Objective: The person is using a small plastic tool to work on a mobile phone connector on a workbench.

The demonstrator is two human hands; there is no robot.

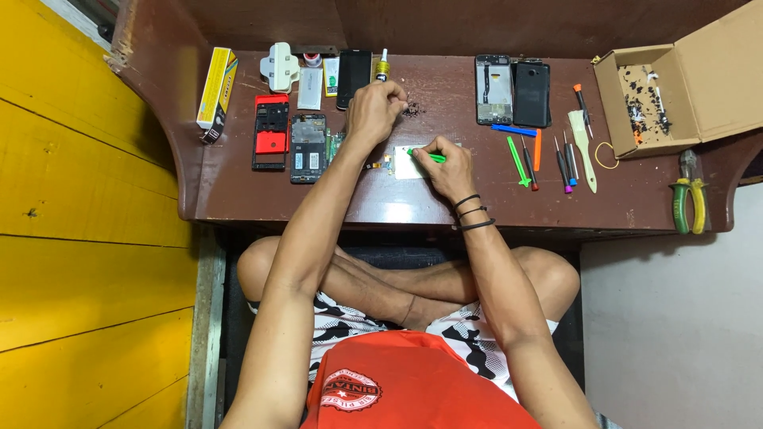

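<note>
Green tool (427, 156) sits pinched in the right hand (445, 168), tip on a small phone part (407, 163) on the brown surface (445, 202). Left hand (373, 107) pinches tiny screws (412, 110) nearby.

pliers (688, 195), cardboard box (691, 79), yellow box (216, 89), red phone frame (272, 131)

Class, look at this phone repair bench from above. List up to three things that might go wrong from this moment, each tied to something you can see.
1. The right hand presses a green tool on a small part; a slip might scratch it.
2. The left hand pinches something tiny by a dark pile of bits; these could scatter.
3. The pliers lie at the desk edge and may fall.
</note>
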